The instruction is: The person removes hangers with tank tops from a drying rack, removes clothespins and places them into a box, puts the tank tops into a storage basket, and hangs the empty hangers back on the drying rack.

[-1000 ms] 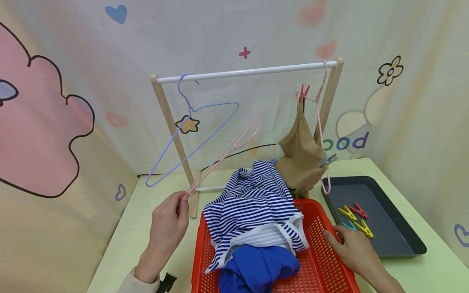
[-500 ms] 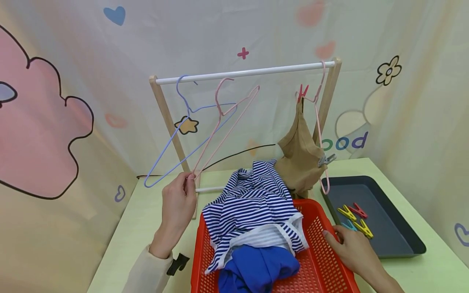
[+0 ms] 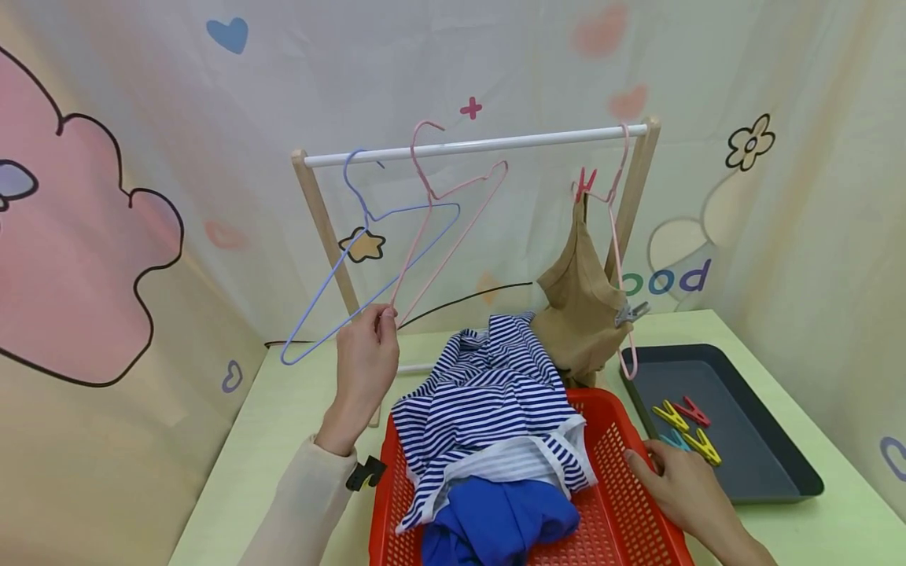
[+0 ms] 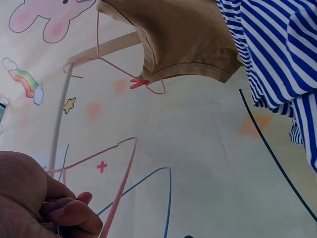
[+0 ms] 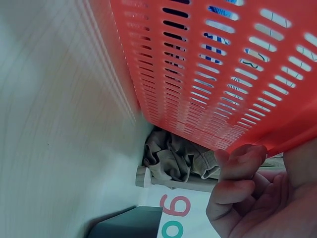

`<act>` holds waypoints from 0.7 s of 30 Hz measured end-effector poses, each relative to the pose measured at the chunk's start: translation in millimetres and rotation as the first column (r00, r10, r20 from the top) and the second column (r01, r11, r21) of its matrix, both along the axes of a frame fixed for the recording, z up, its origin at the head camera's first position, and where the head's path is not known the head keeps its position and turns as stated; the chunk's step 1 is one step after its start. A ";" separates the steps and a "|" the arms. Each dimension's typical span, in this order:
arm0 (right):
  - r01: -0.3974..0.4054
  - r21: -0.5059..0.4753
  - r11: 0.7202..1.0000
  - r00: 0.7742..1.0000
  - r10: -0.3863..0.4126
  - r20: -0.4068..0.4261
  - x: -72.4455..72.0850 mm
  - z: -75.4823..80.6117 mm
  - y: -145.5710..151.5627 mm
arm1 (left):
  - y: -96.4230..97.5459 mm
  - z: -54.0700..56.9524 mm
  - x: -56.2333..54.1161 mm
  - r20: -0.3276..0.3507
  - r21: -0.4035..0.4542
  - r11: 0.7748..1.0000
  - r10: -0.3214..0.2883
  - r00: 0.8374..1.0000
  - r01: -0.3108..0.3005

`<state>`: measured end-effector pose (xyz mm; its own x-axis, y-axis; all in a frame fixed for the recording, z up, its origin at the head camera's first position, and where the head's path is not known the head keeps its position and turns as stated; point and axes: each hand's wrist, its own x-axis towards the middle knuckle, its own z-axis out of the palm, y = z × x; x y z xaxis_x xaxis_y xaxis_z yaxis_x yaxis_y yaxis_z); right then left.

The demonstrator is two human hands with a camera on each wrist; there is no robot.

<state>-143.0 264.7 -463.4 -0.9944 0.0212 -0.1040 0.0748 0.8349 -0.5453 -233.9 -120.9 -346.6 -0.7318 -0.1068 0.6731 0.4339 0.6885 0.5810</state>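
Note:
My left hand [image 3: 368, 354] pinches the lower left corner of a pink hanger [image 3: 430, 193], raised in front of the rack. The hook overlaps the white rail [image 3: 524, 141] in the head view, its tip just above the bar. In the left wrist view my curled fingers [image 4: 74, 215] are beside the hanger's pink wire [image 4: 119, 193]. My right hand [image 3: 683, 483] grips the right rim of a red basket [image 3: 623, 472], thumb over the rim and fingers outside. Inside lie a blue-and-white striped garment [image 3: 488, 393] and a blue cloth [image 3: 502, 515].
A lavender hanger [image 3: 366, 217] hangs empty at the rail's left. At the right, a brown garment [image 3: 583, 299] hangs from another pink hanger [image 3: 618, 244] with a red clothespin [image 3: 584, 184] and a grey clip [image 3: 630, 312]. A dark tray [image 3: 750, 440] holds several clothespins [image 3: 701, 446].
My left hand has moved up and to the right, swinging the pink hanger from a slant to nearly upright and lifting its hook to the rail. The right hand stays on the basket.

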 end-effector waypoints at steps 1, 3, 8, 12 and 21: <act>0.001 0.001 1.000 1.000 -0.001 0.001 0.2 0.0 0.0 | 1.2 0.7 -2.5 0.008 0.003 1.000 0.001 1.000 -0.001; 0.002 0.001 1.000 1.000 -0.002 0.005 0.4 -0.2 0.0 | 3.6 2.1 -6.6 0.025 0.008 1.000 0.000 1.000 0.000; -0.004 -0.004 1.000 1.000 0.004 -0.013 1.4 -1.6 -0.9 | 8.3 3.4 -11.2 0.065 0.011 1.000 -0.012 0.998 0.012; -0.002 -0.012 1.000 1.000 0.002 -0.015 1.9 -2.0 -1.5 | 9.5 1.8 -11.9 0.071 0.006 1.000 -0.018 0.997 0.018; 0.015 -0.036 0.999 1.000 -0.015 0.004 1.0 -3.1 0.0 | 9.6 -5.3 -9.3 0.041 -0.016 1.000 -0.018 0.999 0.019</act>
<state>-142.0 264.7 -466.5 -0.9936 0.0322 -0.1084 0.0890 0.8136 -0.5746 -243.2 -111.4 -351.9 -0.7604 -0.0822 0.6442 0.4228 0.6903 0.5871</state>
